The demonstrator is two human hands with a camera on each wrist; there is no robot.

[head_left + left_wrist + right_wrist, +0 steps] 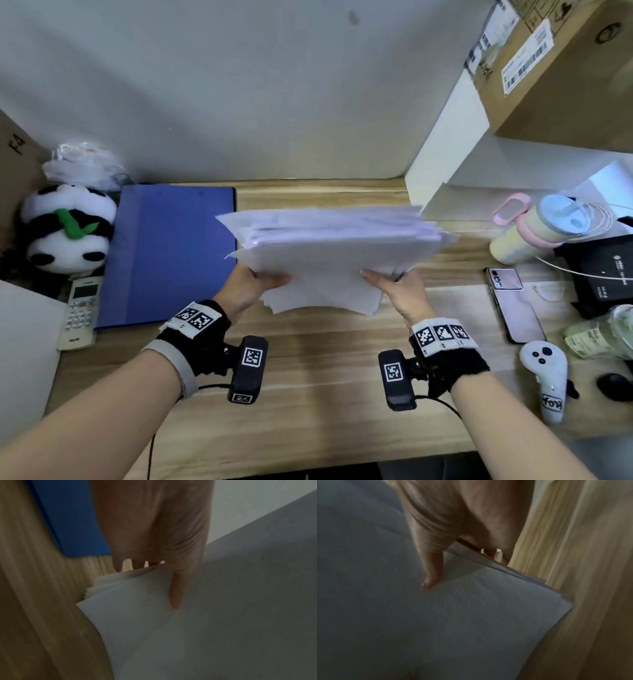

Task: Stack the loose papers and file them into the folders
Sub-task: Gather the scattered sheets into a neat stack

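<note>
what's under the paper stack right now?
Both hands: the left hand and right hand each grip the paper stack, thumb on top and fingers beneath. Bare wooden desk shows below its near edge. The desk beneath its middle is covered.

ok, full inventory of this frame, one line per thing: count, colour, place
paper stack: one, white, edges uneven, held up over mid desk
folder: one, blue, flat on the desk, left
desk: one, light wood
panda plush: one, black and white, far left
remote: one, white, left of the folder
plastic bag: one, clear, behind the panda
bottle: one, pastel with pink loop, right
phone: one, pinkish, flat, right
controller: one, white, near right
cardboard box: one, brown, top right
black box: one, far right
left hand: grips the stack's near left edge, thumb on top
right hand: grips the near right edge, thumb on top
</note>
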